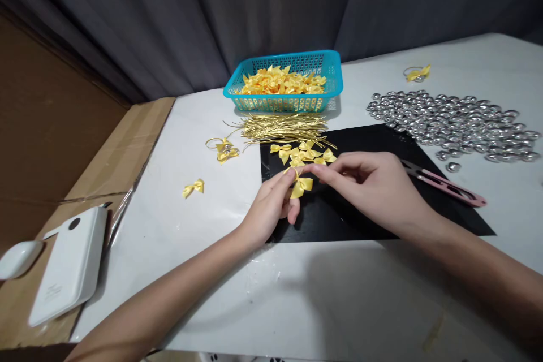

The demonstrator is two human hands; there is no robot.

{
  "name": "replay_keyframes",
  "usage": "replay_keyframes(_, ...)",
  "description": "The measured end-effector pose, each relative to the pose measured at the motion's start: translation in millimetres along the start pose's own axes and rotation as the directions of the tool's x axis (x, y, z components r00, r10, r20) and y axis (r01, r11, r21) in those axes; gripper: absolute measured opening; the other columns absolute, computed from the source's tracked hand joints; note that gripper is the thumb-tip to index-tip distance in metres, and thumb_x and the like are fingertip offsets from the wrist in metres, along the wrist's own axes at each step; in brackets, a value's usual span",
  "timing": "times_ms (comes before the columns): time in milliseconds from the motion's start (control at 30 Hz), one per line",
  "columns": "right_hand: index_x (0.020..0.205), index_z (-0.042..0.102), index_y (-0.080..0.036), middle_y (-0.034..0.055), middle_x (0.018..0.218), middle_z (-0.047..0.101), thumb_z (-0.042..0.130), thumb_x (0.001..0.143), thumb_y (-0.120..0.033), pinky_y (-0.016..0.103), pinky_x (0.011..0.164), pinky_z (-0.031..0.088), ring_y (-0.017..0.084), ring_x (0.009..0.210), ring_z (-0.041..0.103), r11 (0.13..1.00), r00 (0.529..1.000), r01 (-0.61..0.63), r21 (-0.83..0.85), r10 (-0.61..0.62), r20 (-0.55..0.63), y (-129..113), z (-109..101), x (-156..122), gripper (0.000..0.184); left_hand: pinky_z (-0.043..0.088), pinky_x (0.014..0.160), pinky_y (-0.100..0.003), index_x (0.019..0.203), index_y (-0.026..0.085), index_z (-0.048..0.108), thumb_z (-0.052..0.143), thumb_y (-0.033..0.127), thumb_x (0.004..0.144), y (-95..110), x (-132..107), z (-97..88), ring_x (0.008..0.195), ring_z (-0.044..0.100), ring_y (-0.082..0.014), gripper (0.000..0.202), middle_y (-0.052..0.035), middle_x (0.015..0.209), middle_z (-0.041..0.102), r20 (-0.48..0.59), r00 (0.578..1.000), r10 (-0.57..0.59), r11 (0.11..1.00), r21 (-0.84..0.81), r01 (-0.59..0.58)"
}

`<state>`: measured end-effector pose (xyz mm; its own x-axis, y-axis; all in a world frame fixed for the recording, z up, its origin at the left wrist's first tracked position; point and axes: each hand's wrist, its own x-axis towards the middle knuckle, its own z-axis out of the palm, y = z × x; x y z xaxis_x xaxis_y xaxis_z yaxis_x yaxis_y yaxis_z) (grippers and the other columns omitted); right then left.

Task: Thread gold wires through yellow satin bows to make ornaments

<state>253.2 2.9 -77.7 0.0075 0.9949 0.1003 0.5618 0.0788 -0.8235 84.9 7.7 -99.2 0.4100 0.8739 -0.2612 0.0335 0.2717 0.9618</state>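
A small yellow ribbon bow is pinched by my left hand between thumb and fingers. My right hand is closed, its thumb and index fingertip meeting the left fingertips just above the bow; whatever it grips there is too small to make out. Several loose yellow bows lie right behind my fingers on a black mat. Beyond them is a bundle of gold twist ties. Pink-handled snips rest on the mat, partly behind my right hand.
A blue basket full of yellow bows stands at the back. Silver heart beads spread over the right. Bows with rings and hearts lie left and far right; a single bow lies left. A white power bank sits on cardboard.
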Motion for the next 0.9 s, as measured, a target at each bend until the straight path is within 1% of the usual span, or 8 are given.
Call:
replay_keyframes(100, 0.064, 0.071, -0.018, 0.0033, 0.061, 0.063, 0.067, 0.069, -0.059, 0.025, 0.047, 0.035, 0.011, 0.05, 0.049, 0.984, 0.979, -0.1, 0.146, 0.071, 0.192, -1, 4, 0, 0.041, 0.017, 0.041, -0.02, 0.128, 0.017, 0.056, 0.039, 0.052, 0.092, 2, -1, -0.3, 0.036, 0.03, -0.0083, 0.052, 0.0075, 0.038, 0.04, 0.021, 1.0, -0.004, 1.0, -0.01, 0.004)
replay_keyframes(167, 0.065, 0.071, -0.019, 0.0035, 0.069, 0.068, 0.073, 0.066, -0.053, 0.025, 0.057, 0.046, 0.014, 0.06, 0.059, 0.94, 0.946, -0.179, 0.292, 0.083, 0.314, -4, 7, 0, 0.034, 0.019, 0.042, -0.02, 0.128, 0.016, 0.056, 0.039, 0.049, 0.093, 3, -2, 0.2, 0.036, 0.033, -0.0081, 0.05, 0.0075, 0.038, 0.041, 0.045, 0.999, -0.016, 1.0, -0.016, 0.016)
replay_keyframes(267, 0.062, 0.069, -0.019, 0.003, 0.074, 0.07, 0.08, 0.06, -0.043, 0.025, 0.069, 0.051, 0.016, 0.073, 0.065, 0.846, 0.917, -0.272, 0.459, 0.084, 0.389, -6, 11, -1, 0.026, 0.021, 0.042, -0.019, 0.122, 0.014, 0.058, 0.039, 0.046, 0.094, 4, -3, 1.8, 0.037, 0.035, -0.0078, 0.047, 0.0076, 0.039, 0.041, 0.067, 0.997, -0.022, 0.999, -0.026, 0.024)
replay_keyframes(367, 0.063, 0.069, -0.019, 0.0004, 0.058, 0.061, 0.078, 0.064, -0.036, 0.024, 0.061, 0.049, 0.014, 0.065, 0.062, 0.816, 0.921, -0.281, 0.506, 0.082, 0.38, -5, 12, -3, 0.019, 0.019, 0.042, -0.019, 0.114, 0.014, 0.059, 0.042, 0.044, 0.093, 3, -2, 3.1, 0.038, 0.031, -0.007, 0.04, 0.0086, 0.041, 0.038, 0.045, 0.999, 0.006, 0.999, -0.05, -0.004)
replay_keyframes(500, 0.073, 0.071, -0.016, -0.0066, 0.041, 0.039, 0.07, 0.074, -0.034, 0.021, 0.044, 0.032, 0.005, 0.039, 0.035, 0.851, 0.932, -0.28, 0.445, 0.13, 0.338, -1, 11, -3, 0.018, 0.019, 0.042, -0.017, 0.106, 0.019, 0.051, 0.048, 0.039, 0.091, -1, -1, 1.6, 0.043, 0.03, -0.0056, 0.026, 0.0095, 0.05, 0.036, -0.054, 0.997, 0.05, 0.988, -0.146, -0.058)
replay_keyframes(600, 0.076, 0.072, -0.015, -0.0061, 0.044, 0.041, 0.068, 0.074, -0.038, 0.021, 0.041, 0.023, 0.003, 0.038, 0.025, 0.869, 0.948, -0.259, 0.421, 0.144, 0.284, 2, 11, -2, 0.024, 0.017, 0.042, -0.017, 0.105, 0.022, 0.047, 0.05, 0.036, 0.09, -5, -2, -0.8, 0.044, 0.028, -0.0058, 0.021, 0.0097, 0.053, 0.033, -0.095, 0.993, 0.067, 0.979, -0.188, -0.084)
replay_keyframes(767, 0.072, 0.073, -0.014, -0.0036, 0.049, 0.045, 0.076, 0.064, -0.045, 0.021, 0.04, 0.017, 0.003, 0.042, 0.027, 0.836, 0.958, -0.277, 0.474, 0.199, 0.208, 4, 14, -1, 0.032, 0.016, 0.042, -0.02, 0.102, 0.021, 0.045, 0.054, 0.025, 0.087, -6, -8, -2.5, 0.044, 0.022, -0.0071, 0.018, 0.0112, 0.05, 0.028, -0.096, 0.988, 0.123, 0.985, -0.107, -0.133)
replay_keyframes(900, 0.069, 0.072, -0.013, -0.0015, 0.055, 0.05, 0.081, 0.056, -0.046, 0.021, 0.04, 0.015, 0.002, 0.043, 0.028, 0.766, 0.947, -0.317, 0.559, 0.283, 0.15, 3, 14, 0, 0.037, 0.016, 0.043, -0.021, 0.102, 0.02, 0.043, 0.05, 0.02, 0.087, -5, -12, -2.8, 0.045, 0.02, -0.0076, 0.016, 0.0119, 0.048, 0.029, -0.08, 0.988, 0.135, 0.986, -0.085, -0.142)
